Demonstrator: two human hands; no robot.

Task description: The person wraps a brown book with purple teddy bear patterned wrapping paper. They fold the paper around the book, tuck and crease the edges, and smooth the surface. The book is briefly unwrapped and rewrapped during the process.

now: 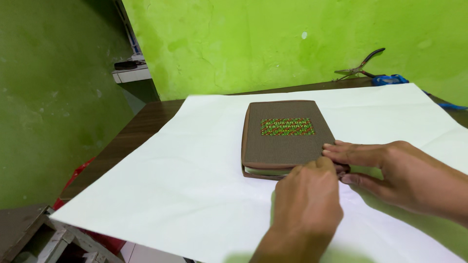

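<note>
Hands meet at the near right corner of a brown book (285, 134), which lies flat on a large white paper sheet (185, 185) spread over the dark wooden desk (146, 122). Your left hand (307, 204) comes in from below, knuckles up, its fingertips curled onto the book's near edge where the cover meets the pale page block; its grip is narrow and pinches that edge, though the fingertips themselves are hidden behind the knuckles. Your right hand (385, 168) reaches in from the right, fingers stretched out flat and close together, the upper ones touching the book's right edge and the lower ones resting on the paper just beside it; this grip closes on nothing. The book thus sits ahead of and slightly left of both hands, its far edge well apart from them, with a small red-and-green patterned label (287, 126) on its cover. Pliers (360, 65) and a blue object (388, 79) lie at the desk's far edge against the green wall (273, 44).
</note>
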